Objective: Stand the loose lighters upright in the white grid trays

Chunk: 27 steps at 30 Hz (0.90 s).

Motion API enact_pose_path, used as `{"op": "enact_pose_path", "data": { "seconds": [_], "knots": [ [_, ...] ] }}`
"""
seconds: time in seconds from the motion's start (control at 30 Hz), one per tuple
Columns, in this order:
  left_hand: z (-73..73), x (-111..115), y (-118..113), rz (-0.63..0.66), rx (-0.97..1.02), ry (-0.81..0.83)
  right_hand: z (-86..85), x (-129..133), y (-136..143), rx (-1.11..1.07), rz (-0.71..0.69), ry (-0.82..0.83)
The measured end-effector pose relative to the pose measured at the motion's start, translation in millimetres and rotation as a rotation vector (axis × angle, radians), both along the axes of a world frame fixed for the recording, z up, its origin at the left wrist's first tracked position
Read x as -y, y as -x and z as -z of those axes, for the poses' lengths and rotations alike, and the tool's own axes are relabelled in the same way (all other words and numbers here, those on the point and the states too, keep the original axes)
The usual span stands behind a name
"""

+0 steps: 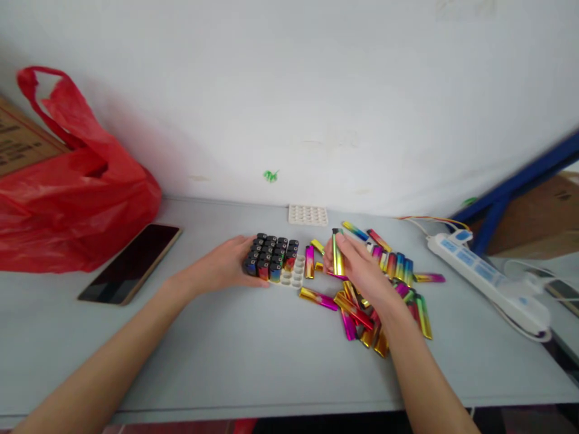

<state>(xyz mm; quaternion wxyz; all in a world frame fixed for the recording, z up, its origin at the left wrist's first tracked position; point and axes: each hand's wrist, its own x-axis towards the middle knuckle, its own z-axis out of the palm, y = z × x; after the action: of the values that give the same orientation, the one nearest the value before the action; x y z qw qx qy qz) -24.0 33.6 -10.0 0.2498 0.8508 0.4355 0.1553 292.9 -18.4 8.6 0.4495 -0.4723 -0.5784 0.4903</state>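
My left hand point(224, 265) rests on the table with its fingers against the left side of a white tray point(294, 278) filled mostly with upright black-topped lighters point(271, 253). My right hand point(362, 271) holds one shiny rainbow-coloured lighter point(337, 256) upright just right of the tray. Beneath and around my right wrist lies a loose pile of several similar metallic lighters point(384, 295). One more lies flat in front of the tray point(318, 298).
An empty white tray point(308, 214) lies by the wall. A dark phone point(131, 263) and a red plastic bag point(67, 181) are at left, with a cardboard box point(18, 141) behind. A white power strip point(486, 277) lies at right.
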Motion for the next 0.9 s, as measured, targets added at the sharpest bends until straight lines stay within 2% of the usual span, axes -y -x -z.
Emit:
{"op": "enact_pose_path", "data": {
  "seconds": [0.1,0.2,0.27,0.37,0.43,0.77,0.9],
  "knots": [
    [-1.0,0,0,0.016,0.003,0.009,-5.4,8,10,-0.159,-0.17,0.121],
    [-3.0,0,-1,0.018,0.005,0.01,-4.7,11,19,-0.145,-0.21,0.139],
    [-4.2,0,-2,0.03,0.0,0.016,-2.9,12,25,-0.009,-0.153,0.063],
    [-4.5,-1,-2,0.038,-0.017,0.028,-2.1,14,36,0.292,-0.013,-0.134],
    [-3.6,-1,-2,0.029,-0.017,0.026,-2.3,16,42,0.405,0.036,-0.208],
    [-0.8,-2,-2,0.015,0.002,0.033,7.4,13,50,0.479,0.17,-0.212],
    [-3.0,0,-2,0.004,-0.016,0.031,7.9,13,51,0.481,0.183,-0.234]
  ]
}}
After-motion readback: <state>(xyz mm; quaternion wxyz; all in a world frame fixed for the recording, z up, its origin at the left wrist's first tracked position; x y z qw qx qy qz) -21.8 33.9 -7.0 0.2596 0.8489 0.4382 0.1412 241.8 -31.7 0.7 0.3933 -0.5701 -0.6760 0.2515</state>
